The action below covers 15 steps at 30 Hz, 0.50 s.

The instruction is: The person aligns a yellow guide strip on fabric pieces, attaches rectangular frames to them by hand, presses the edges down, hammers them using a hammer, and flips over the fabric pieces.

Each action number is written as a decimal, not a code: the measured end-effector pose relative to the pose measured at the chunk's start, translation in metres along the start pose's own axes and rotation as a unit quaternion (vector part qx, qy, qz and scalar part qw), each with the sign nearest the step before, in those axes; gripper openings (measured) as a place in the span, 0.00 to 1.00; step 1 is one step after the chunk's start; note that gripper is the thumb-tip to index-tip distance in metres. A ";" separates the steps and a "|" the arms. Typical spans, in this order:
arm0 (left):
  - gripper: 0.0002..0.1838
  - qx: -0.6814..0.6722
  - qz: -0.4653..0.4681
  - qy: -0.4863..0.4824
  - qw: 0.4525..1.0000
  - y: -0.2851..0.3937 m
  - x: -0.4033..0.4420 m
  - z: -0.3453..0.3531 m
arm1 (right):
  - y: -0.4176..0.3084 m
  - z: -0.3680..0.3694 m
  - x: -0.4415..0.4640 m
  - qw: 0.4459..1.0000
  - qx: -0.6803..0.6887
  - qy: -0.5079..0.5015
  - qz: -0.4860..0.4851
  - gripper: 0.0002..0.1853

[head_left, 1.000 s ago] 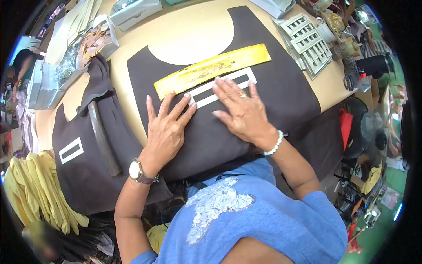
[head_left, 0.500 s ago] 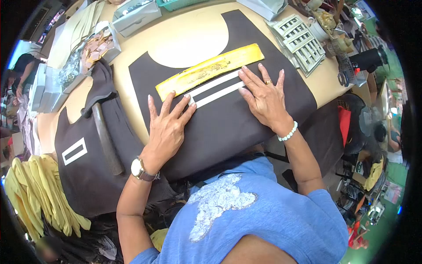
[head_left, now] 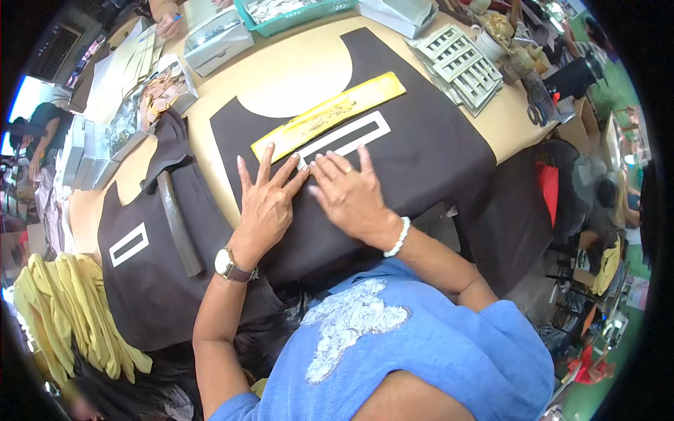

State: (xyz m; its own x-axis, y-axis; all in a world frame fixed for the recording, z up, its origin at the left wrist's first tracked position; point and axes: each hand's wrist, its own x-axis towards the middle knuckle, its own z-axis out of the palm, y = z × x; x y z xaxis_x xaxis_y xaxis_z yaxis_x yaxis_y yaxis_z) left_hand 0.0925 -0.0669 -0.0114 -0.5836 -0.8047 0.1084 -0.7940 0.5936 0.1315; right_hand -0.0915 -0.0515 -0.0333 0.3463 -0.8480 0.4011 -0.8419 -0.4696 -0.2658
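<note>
A dark cut piece of fabric (head_left: 435, 154) with a curved neckline lies on the table. On it rests a white rectangular frame-shaped strip (head_left: 382, 124), just below a long yellow bar (head_left: 372, 93) with a worn, scuffed face. My left hand (head_left: 267, 207) is open, its fingers spread over the fabric; their tips touch the lower left end of the white frame and the bar's lower edge. Beside it, my right hand (head_left: 351, 200) lies open with fingertips at the frame's near left corner, close to my left fingertips. Both hands partly cover that end.
A hammer (head_left: 179, 224) lies on another dark fabric piece (head_left: 140, 295) bearing a white frame. Stacked white frames (head_left: 460, 67), scissors (head_left: 537, 114), boxes of small parts (head_left: 219, 43) and a teal basket (head_left: 295, 22) line the table. Another person's hand (head_left: 168, 24) is across it.
My right hand has slid left along the white frame, from its right end to the left end beside my left hand. My left hand stays in place. Another person's hand has appeared across the table.
</note>
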 end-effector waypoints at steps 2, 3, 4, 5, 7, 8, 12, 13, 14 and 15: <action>0.27 0.016 -0.002 -0.010 1.000 0.000 0.000 0.000 | 0.010 -0.003 -0.005 1.000 -0.012 0.005 0.002 0.16; 0.27 0.023 0.004 -0.002 1.000 0.001 0.000 0.000 | 0.019 -0.008 -0.010 1.000 -0.021 0.001 0.012 0.15; 0.27 0.033 0.000 -0.001 0.999 0.002 0.003 -0.001 | 0.035 -0.014 -0.010 0.999 -0.035 0.003 0.013 0.15; 0.28 0.041 -0.004 -0.002 0.999 0.005 0.003 -0.003 | 0.050 -0.026 -0.010 0.998 -0.042 0.000 0.041 0.14; 0.27 0.057 -0.003 -0.016 0.998 0.011 0.001 -0.006 | 0.070 -0.037 -0.016 0.996 -0.063 0.003 0.064 0.13; 0.27 0.067 0.003 -0.022 0.997 0.012 0.001 -0.008 | 0.078 -0.037 -0.018 0.995 -0.081 0.012 0.057 0.12; 0.26 0.095 0.003 -0.046 0.994 0.013 -0.005 -0.014 | 0.087 -0.041 -0.014 0.995 -0.076 0.008 0.063 0.12; 0.25 0.112 0.010 -0.048 0.993 0.013 -0.009 -0.015 | 0.094 -0.040 -0.012 0.988 -0.138 0.019 0.067 0.13; 0.24 0.100 -0.007 -0.052 0.994 0.014 -0.009 -0.020 | 0.105 -0.047 -0.007 0.982 -0.162 0.004 0.099 0.14; 0.24 0.085 -0.026 -0.056 0.994 0.015 -0.009 -0.023 | 0.117 -0.052 -0.001 0.975 -0.188 -0.009 0.121 0.14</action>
State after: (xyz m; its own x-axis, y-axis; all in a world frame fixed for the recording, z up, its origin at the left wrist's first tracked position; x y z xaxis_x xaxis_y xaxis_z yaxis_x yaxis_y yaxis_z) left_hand 0.0896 -0.0505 0.0126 -0.5487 -0.8360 -0.0060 -0.8354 0.5486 -0.0355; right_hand -0.2123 -0.0926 -0.0189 0.1234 -0.9283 0.3508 -0.9908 -0.1352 -0.0093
